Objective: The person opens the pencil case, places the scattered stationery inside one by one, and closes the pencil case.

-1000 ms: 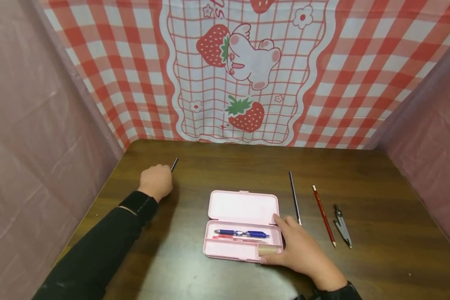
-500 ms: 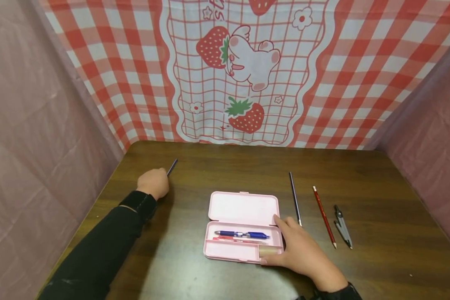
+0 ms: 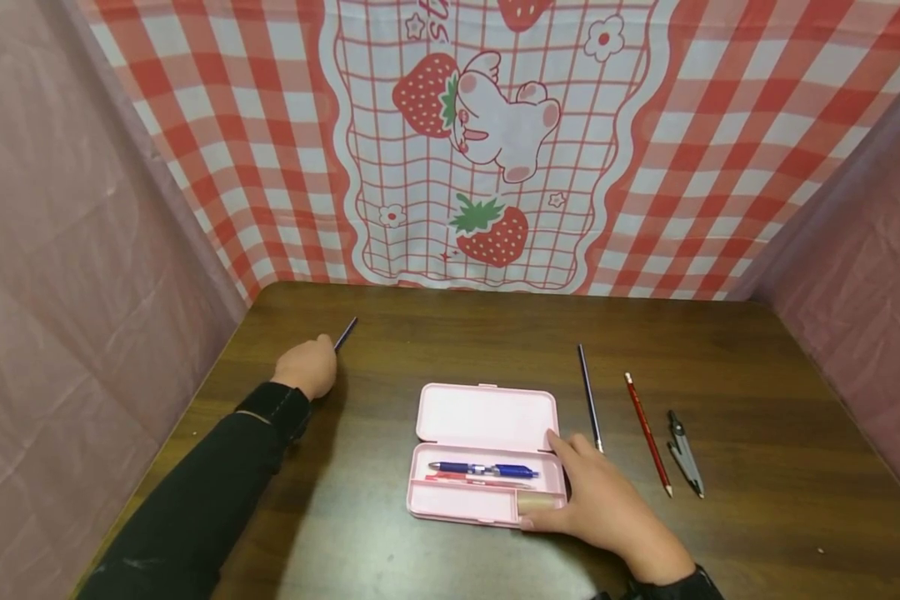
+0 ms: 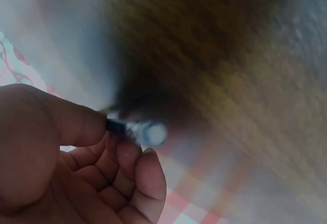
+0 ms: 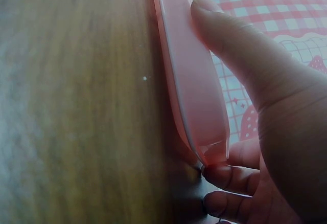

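Note:
At the table's left, my left hand [image 3: 307,367] pinches a dark pencil [image 3: 347,333], whose far end sticks out beyond the fingers. In the left wrist view the pencil's white eraser end [image 4: 154,133] shows past the thumb and curled fingertips. A pink pencil case [image 3: 461,502] lies with its lid [image 3: 487,415] raised back. Inside are a blue pen [image 3: 483,470], a thin red pen-like item [image 3: 472,480] and a beige block [image 3: 537,502] in the small right compartment. My right hand [image 3: 600,504] grips the case's right end, thumb on the front side, fingers round the end.
To the right of the case lie a dark pencil [image 3: 588,396], a red pencil [image 3: 648,437] and a grey drawing compass [image 3: 685,454]. A red checked cloth [image 3: 270,150] hangs behind the wooden table [image 3: 450,333]; pink curtains [image 3: 105,250] hang at the sides.
My left hand has shifted slightly left and toward me, so more of the pencil shows beyond it. The right hand and the case have stayed put.

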A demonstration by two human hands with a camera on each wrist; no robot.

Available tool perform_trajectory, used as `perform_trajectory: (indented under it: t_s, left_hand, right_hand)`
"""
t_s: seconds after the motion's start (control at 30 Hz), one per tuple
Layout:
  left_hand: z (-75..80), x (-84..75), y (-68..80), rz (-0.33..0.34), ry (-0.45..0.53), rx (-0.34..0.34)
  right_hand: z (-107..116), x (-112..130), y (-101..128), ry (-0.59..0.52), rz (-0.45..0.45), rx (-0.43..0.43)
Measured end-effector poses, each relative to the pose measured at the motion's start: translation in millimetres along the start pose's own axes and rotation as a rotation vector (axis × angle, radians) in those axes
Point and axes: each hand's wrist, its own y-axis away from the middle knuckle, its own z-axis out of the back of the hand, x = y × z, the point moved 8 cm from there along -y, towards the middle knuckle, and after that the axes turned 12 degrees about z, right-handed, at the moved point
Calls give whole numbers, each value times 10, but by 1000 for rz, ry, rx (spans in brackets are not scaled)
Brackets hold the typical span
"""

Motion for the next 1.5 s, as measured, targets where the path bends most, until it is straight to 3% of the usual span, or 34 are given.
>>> perform_trajectory:
  t_s: [0.1,0.37,0.57,0.9,1.17,1.3,1.5]
  left_hand:
    - [25,-11,-4,1,9,-16]
    - [103,-57,57,-72,-21,-67]
    - [225,-131,120,-105,96,-114]
    - [348,-177,459,-107,279,-178]
    - [360,-74,640,-102,428,-241]
    - [375,-126,714,-118,440,-248]
    - [424,-344,857,-172,394,-269]
  right_hand:
    - [2,-1,-1,3,-3,3]
    - [-3,5,-4,-4,3,1]
    - [13,5,1,-6,5,-8]
    - [-2,7,5,-16,-6,3]
    - [-1,1,-2,-8,8,-14]
    - [2,4,1,-10,8,-11]
    - [5,12,-6,-6,15,-23]
